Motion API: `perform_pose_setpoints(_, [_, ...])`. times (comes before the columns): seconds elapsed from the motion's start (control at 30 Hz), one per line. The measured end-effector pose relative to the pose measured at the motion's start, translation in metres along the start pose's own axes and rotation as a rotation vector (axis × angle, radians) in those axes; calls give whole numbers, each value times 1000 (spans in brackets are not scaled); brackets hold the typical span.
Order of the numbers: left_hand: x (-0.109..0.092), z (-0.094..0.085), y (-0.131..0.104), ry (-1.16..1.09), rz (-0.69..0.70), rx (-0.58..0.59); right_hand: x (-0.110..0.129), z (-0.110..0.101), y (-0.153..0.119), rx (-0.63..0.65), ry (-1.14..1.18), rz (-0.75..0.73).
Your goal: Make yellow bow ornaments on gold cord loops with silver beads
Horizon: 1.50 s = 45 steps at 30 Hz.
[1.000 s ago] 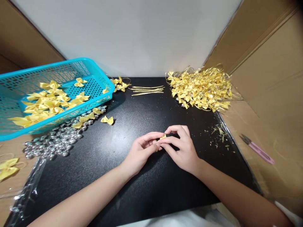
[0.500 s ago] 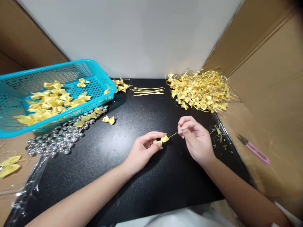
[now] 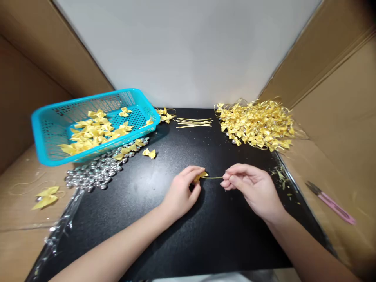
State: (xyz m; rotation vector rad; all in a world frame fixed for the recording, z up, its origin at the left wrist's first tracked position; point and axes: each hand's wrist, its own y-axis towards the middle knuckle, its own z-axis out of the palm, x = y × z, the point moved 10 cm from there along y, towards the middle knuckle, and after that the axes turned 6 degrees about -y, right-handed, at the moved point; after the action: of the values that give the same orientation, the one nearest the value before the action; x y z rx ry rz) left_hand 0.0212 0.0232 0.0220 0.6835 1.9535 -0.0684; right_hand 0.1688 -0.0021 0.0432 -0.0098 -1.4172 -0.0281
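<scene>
My left hand (image 3: 183, 188) is closed on a small yellow ribbon bow (image 3: 203, 175) above the middle of the black table (image 3: 164, 231). Its fingers cover most of the bow. A thin gold cord (image 3: 214, 178) runs straight from the bow to my right hand (image 3: 252, 188), which pinches the far end between thumb and fingertips. One loose bow (image 3: 149, 153) lies on the table beyond my left hand. Several cut gold cords (image 3: 194, 122) are laid side by side at the back.
At left, a turquoise basket (image 3: 39, 135) holds yellow bows, with silver beads (image 3: 96, 172) heaped before it. Finished-looking bows with cords form a pile (image 3: 255, 123) at back right. Pink-handled thread snips (image 3: 331, 201) lie on cardboard at right, near cord scraps (image 3: 281, 176).
The camera view has shifted, so the scene sits lower and further right. The cord between my hands now looks straighter and level, and my left fingers cover more of the bow.
</scene>
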Motion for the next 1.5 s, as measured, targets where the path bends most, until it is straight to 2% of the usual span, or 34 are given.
perform_pose_setpoints(0.17, [7, -10, 3, 412, -36, 36, -31, 11, 0, 5, -20, 138])
perform_pose_setpoints(0.23, [6, -23, 8, 529, -55, 38, -37, 14, -1, 12, -18, 160])
perform_pose_setpoints(0.33, [6, -68, 15, 711, -100, -27, -47, 16, -3, 19, -26, 212])
perform_pose_setpoints(0.4, [16, -103, 16, 905, -194, -32, -52, 15, -4, 10, -31, 258])
perform_pose_setpoints(0.5, [34, -151, 4, 1104, -317, -19, -60, 13, -5, -13, -35, 336])
perform_pose_setpoints(0.6, [46, -183, -18, 1179, -376, -27, -66, 12, -6, -17, -59, 385])
perform_pose_setpoints(0.7, [59, -200, -45, 1163, -478, -11, -71, 10, -5, -12, -74, 385])
perform_pose_setpoints(0.77, [65, -202, -58, 1110, -509, 7, -73, 9, -6, -6, -80, 380])
perform_pose_setpoints(0.87, [66, -198, -66, 1088, -460, -1, -74, 10, -6, 10, -98, 371])
perform_pose_setpoints(1.13, [56, -182, -49, 1043, -226, -82, -62, 13, -5, -6, -81, 338])
perform_pose_setpoints(1.23, [47, -186, -44, 989, -182, -152, -60, 10, -3, -45, -41, 331])
perform_pose_setpoints(1.3, [37, -188, -42, 919, -195, -246, -60, 9, -3, -53, -27, 328])
perform_pose_setpoints(1.37, [33, -184, -40, 682, -281, -360, -61, 10, -4, -43, -24, 325])
perform_pose_setpoints(1.4, [36, -171, -37, 467, -330, -365, -60, 12, -4, -35, -22, 323])
perform_pose_setpoints(1.5, [44, -85, -20, -284, -472, -140, -56, 17, -7, -23, 10, 304])
